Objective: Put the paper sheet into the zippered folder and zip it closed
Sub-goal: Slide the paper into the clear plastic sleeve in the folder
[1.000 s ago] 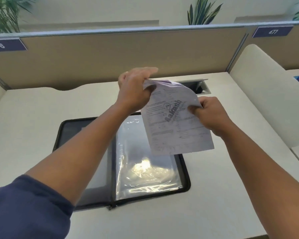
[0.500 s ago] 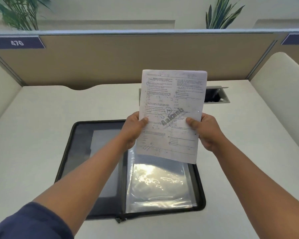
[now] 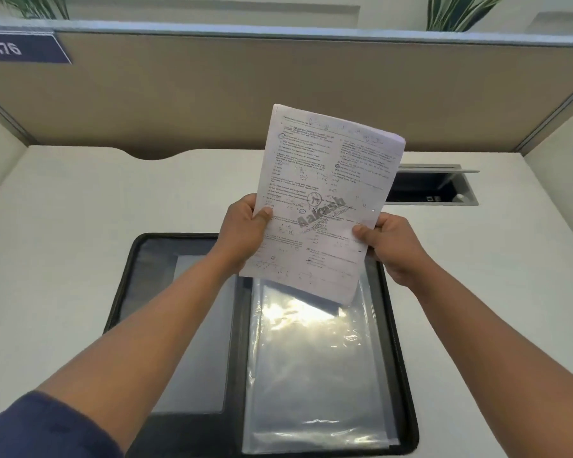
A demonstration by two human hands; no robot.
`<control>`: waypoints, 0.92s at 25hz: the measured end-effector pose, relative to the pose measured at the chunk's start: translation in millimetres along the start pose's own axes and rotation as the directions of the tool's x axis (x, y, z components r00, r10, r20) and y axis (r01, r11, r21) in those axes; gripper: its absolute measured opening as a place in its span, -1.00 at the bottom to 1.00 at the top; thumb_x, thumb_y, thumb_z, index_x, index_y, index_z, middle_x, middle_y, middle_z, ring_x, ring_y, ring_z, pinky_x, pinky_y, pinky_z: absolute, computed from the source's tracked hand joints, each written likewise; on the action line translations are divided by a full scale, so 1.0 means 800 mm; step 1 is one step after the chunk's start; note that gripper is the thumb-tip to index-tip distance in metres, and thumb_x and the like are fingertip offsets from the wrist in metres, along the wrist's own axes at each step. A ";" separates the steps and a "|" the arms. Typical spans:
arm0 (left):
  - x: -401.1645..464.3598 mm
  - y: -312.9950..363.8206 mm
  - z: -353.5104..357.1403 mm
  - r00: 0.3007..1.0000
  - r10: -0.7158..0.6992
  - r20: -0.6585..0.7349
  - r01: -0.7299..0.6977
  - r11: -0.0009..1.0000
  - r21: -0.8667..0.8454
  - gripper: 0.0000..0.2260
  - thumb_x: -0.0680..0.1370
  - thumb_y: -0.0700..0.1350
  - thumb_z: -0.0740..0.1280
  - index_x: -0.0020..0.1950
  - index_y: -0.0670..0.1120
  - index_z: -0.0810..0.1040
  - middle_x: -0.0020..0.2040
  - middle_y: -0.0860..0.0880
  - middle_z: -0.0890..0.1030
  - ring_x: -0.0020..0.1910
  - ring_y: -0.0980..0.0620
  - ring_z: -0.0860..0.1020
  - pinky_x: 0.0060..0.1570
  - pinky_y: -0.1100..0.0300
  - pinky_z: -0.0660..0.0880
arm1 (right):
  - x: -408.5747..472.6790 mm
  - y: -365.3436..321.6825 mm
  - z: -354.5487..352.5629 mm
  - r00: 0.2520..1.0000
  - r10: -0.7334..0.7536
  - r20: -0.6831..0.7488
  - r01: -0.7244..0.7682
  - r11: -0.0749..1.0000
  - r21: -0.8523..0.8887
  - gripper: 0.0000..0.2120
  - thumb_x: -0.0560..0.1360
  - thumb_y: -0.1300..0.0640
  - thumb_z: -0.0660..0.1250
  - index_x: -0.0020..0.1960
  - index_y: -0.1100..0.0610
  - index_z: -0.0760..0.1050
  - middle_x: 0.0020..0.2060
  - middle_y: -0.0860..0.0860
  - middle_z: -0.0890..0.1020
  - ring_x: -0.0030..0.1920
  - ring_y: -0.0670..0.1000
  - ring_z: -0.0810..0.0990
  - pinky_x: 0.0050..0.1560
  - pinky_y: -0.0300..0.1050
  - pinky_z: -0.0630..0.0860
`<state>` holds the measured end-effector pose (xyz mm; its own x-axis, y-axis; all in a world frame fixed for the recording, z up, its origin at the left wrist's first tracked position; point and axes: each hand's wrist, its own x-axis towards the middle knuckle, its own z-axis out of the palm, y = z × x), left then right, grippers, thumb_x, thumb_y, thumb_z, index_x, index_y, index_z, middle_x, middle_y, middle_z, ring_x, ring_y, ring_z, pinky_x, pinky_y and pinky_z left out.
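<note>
held up in the air above the far half of the folder: a printed paper sheet [image 3: 325, 200], upright and tilted a little to the right, text side facing the camera, with a grey watermark reading "aakash" across its middle. pinched at the left edge by the left hand [image 3: 244, 228], thumb on the front face and fingers hidden behind the page. pinched at the right edge by the right hand [image 3: 389, 244], thumb likewise pressed on the front, remaining fingers curled behind. both hands closed on the paper at about the same height, in the lower half of the sheet, with the top half standing free. what looks like more than one layer at the top right corner, though hard to tell. below, lying open and flat on the pale counter [image 3: 80, 226]: the black zippered folder [image 3: 397, 342], zip undone, dark inner panel with a grey pocket on the left, a stack of shiny clear plastic sleeves [image 3: 311, 375] on the right catching glare. bottom edge of the sheet overlapping the top of those sleeves in view, but not tucked into them. further back on the right, an open cable hatch [image 3: 434, 188] set into the counter. behind, a tan partition [image 3: 179, 94] with a dark blue tag [image 3: 20, 49] marked 476, and plant leaves above it. dark blue sleeve [image 3: 40, 428] at lower left.
</note>
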<state>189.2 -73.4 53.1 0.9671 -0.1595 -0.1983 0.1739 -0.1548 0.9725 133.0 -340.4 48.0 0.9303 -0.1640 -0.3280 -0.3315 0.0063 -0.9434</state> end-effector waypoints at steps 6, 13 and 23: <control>0.015 -0.064 0.007 0.955 -0.147 -0.258 0.113 0.984 -0.139 -0.85 0.65 0.11 0.25 0.08 0.07 0.52 0.02 0.01 0.69 -0.08 0.10 0.66 -0.04 0.17 0.59 | 0.049 0.019 -0.025 0.987 0.026 -0.157 -0.006 0.992 0.124 -0.84 0.59 0.28 0.36 0.10 0.11 0.66 0.05 0.00 0.76 0.05 0.06 0.74 -0.02 -0.03 0.68; 0.014 -0.110 0.031 0.950 0.305 0.065 -0.256 0.642 0.723 -0.82 0.62 0.03 0.32 0.14 0.05 0.66 0.00 0.03 0.65 0.00 -0.03 0.53 -0.03 0.15 0.35 | 0.089 0.015 -0.030 0.947 0.050 -0.317 0.052 0.951 0.305 -0.84 0.59 0.31 0.36 0.07 0.09 0.62 0.00 -0.03 0.77 0.02 0.02 0.75 -0.09 -0.08 0.68; 0.011 -0.115 0.051 0.884 0.409 0.225 -0.407 0.438 0.801 -0.92 0.56 -0.10 0.44 0.02 -0.02 0.71 0.00 0.00 0.61 0.01 -0.13 0.50 0.04 -0.03 0.35 | 0.113 0.014 -0.017 0.946 0.011 -0.324 0.099 0.942 0.321 -0.84 0.60 0.32 0.35 0.08 0.10 0.61 0.02 -0.04 0.77 0.07 0.02 0.74 -0.04 -0.09 0.67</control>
<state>174.1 -100.7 -43.0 0.8843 -0.4241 0.1953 -0.4665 -0.7842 0.4091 211.5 -369.0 8.5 0.8255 -0.4749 -0.3050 -0.1698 0.3063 -0.9367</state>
